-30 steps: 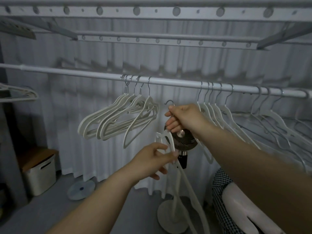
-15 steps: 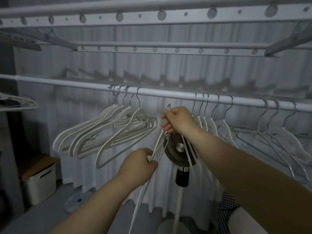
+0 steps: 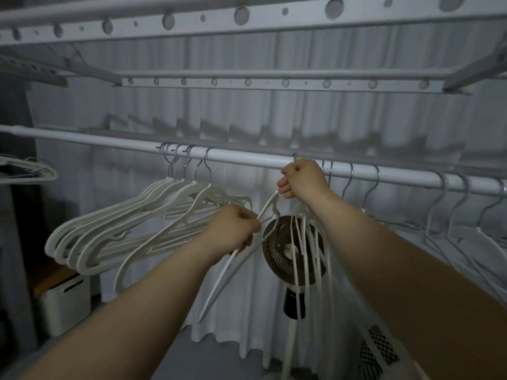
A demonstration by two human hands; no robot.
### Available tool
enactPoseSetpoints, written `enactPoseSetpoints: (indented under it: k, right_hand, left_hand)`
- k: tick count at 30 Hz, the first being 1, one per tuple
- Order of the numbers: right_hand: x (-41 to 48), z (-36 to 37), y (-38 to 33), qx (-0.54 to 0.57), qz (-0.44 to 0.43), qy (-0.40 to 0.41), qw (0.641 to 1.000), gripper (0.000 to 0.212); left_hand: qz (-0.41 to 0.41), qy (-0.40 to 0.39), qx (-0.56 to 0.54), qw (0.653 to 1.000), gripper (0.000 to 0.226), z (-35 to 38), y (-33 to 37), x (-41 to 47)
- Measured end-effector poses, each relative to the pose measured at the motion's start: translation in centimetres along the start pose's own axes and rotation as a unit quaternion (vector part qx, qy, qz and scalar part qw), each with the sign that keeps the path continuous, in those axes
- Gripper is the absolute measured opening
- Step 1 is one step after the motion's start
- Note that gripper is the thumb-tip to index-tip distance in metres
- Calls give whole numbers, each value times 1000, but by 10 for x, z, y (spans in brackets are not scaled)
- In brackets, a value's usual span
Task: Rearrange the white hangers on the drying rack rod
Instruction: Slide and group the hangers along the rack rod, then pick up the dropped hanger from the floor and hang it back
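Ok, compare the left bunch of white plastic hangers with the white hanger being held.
The left bunch of white plastic hangers hangs untouched from the white rod; the held white hanger is gripped by the left hand and right hand. The bunch fans out leftward; the held one points steeply down. Both are white.

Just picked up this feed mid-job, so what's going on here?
A person holds one white hanger in both hands. The right hand grips its neck right at the drying rack rod, hook against the rod; the left hand grips one arm lower down. A bunch of white hangers hangs on the rod to the left.
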State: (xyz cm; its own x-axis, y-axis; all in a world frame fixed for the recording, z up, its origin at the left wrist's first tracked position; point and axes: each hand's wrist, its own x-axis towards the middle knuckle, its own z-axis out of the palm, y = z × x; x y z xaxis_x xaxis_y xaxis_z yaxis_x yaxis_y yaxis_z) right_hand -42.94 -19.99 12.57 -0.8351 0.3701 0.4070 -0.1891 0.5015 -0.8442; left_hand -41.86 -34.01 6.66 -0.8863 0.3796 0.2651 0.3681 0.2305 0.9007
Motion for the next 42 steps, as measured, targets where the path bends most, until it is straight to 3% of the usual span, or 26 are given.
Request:
enactPoseSetpoints:
  k: [3,7,14,22,26,32,40,42]
  right_hand:
    - [1,1,7,-17,11,-3,1000,25]
    - [0,1,13,-75,-29,22,996,29]
    - [-1,2,22,-80,-60,40,994,28]
    - [-14,2,33,-113,-93,49,988,33]
    - [-54,-9,31,-128,-146,77,978,29]
    - [-160,-2,40,-126,-216,137,959,19]
    - [-324,70,133,-129,-128,1,983,14]
    - [-354,94,180,-135,-42,-52,989,13]
  left_hand:
    - [-9,-20,-3,1000,20,9,-6,0]
    - [-15,-13,-36,999,31,19,-14,-1]
    - [-28,-8,-38,999,20,26,-21,-1]
    - [-18,13,-20,1000,27,31,-24,-8]
    - [4,53,-1,999,18,21,-43,-29]
    - [1,41,-11,999,18,-2,-116,-104]
    - [-185,-67,53,979,20,0,-285,-224]
    - [-223,-87,65,969,22,10,-326,-250]
